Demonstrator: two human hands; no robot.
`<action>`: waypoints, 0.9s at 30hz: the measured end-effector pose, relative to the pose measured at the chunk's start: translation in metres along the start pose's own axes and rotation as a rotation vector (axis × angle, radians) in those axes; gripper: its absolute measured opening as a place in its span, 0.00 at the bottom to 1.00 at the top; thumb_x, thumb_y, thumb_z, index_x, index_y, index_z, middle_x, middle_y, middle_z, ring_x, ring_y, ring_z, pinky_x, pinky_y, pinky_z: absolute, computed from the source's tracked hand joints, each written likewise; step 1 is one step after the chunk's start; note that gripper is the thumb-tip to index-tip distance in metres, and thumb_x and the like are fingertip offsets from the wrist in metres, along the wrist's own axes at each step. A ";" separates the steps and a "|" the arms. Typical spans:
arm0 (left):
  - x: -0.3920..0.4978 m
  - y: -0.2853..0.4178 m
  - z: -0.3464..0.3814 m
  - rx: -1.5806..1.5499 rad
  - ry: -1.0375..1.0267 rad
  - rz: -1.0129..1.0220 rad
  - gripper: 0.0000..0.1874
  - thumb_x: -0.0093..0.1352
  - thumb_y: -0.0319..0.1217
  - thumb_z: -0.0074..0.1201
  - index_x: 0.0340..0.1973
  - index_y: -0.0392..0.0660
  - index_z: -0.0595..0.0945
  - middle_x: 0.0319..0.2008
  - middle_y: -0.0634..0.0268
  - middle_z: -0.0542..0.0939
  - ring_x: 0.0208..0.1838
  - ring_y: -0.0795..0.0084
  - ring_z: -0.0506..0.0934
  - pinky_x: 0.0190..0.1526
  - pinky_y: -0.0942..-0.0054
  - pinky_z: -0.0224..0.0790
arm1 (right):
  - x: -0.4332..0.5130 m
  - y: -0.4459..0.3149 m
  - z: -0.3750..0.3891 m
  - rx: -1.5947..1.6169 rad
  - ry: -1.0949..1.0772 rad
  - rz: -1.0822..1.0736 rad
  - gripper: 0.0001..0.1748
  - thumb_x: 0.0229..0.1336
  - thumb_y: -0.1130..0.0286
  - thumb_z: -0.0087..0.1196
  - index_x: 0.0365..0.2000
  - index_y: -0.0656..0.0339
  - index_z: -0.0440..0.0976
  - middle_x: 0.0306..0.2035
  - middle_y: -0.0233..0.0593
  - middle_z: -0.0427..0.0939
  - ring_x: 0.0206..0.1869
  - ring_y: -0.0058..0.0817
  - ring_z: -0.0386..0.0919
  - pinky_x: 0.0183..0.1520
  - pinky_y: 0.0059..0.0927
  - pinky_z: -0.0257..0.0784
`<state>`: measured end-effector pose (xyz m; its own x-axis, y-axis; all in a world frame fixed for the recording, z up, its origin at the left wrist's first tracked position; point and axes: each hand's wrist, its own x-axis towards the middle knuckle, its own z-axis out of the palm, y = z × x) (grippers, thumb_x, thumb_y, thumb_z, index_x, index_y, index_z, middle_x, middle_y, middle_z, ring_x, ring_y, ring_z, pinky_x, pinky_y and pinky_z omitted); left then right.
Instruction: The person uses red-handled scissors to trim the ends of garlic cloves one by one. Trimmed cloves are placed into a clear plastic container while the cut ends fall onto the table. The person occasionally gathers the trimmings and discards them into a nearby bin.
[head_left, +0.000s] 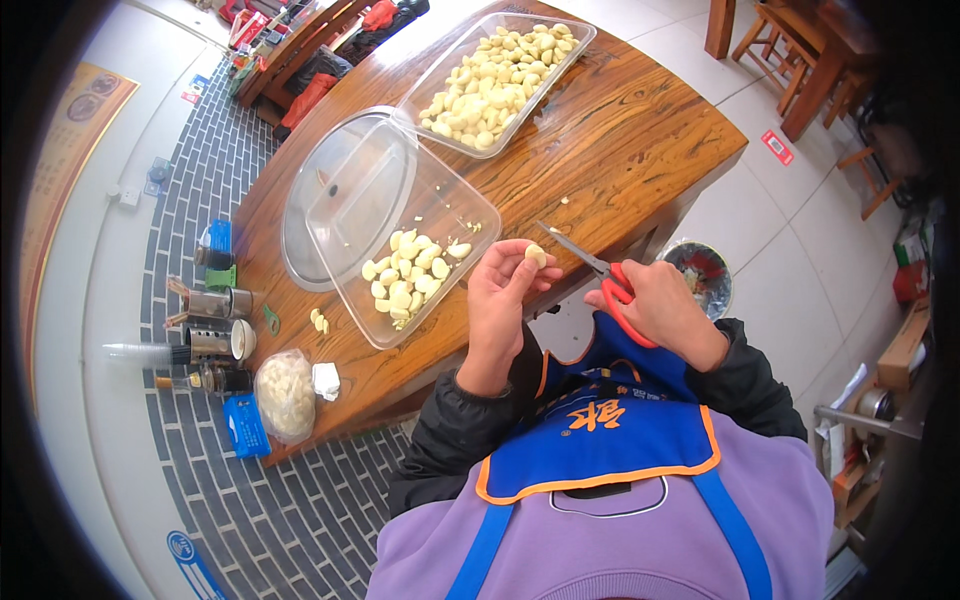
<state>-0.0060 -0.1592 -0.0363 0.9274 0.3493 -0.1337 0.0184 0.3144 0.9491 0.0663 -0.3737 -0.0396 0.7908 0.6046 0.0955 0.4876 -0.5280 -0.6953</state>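
Note:
Between the thumb and fingers of my left hand (514, 281) is a peeled garlic clove (535, 256). My right hand (660, 304) grips red-handled scissors (621, 300), their blades pointing towards the clove without touching it. Before me on the wooden table a clear plastic tray (360, 319) holds several cloves and small trimmings. Its far end overlaps a round grey disc (300, 217). Farther back, another clear tray (589, 39) is heaped with cloves. A few loose cloves (320, 321) lie left of the nearer tray.
A bag of peeled cloves (286, 395), a white crumpled tissue (325, 380), a green peeler-like tool (271, 319) and metal utensil holders (208, 341) stand along the table's left side. A lined bin (696, 279) is on the floor beyond my right hand. Wooden stools (787, 60) stand at upper right.

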 end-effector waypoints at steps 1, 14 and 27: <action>-0.001 0.002 0.000 -0.002 -0.004 -0.002 0.07 0.78 0.26 0.56 0.50 0.38 0.78 0.43 0.57 0.87 0.41 0.71 0.84 0.43 0.76 0.74 | 0.001 0.000 0.000 0.014 0.003 0.014 0.32 0.56 0.43 0.71 0.28 0.67 0.78 0.21 0.56 0.79 0.28 0.57 0.82 0.31 0.46 0.77; 0.011 0.002 0.012 0.887 -0.142 0.756 0.11 0.65 0.15 0.57 0.42 0.38 0.79 0.60 0.51 0.82 0.50 0.46 0.78 0.55 0.58 0.74 | -0.008 -0.013 -0.009 -0.432 0.219 0.033 0.29 0.54 0.42 0.69 0.33 0.61 0.78 0.21 0.47 0.81 0.26 0.49 0.84 0.30 0.47 0.78; 0.006 0.021 0.004 -0.124 0.002 0.363 0.11 0.76 0.20 0.54 0.53 0.37 0.81 0.43 0.68 0.80 0.45 0.79 0.76 0.48 0.77 0.72 | -0.021 -0.006 -0.037 -0.272 0.325 0.137 0.27 0.52 0.47 0.74 0.34 0.63 0.81 0.22 0.49 0.81 0.26 0.50 0.82 0.31 0.41 0.75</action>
<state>0.0016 -0.1542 -0.0162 0.8646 0.4591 0.2041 -0.3563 0.2740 0.8933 0.0599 -0.4051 -0.0109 0.9088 0.3226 0.2646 0.4157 -0.7542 -0.5083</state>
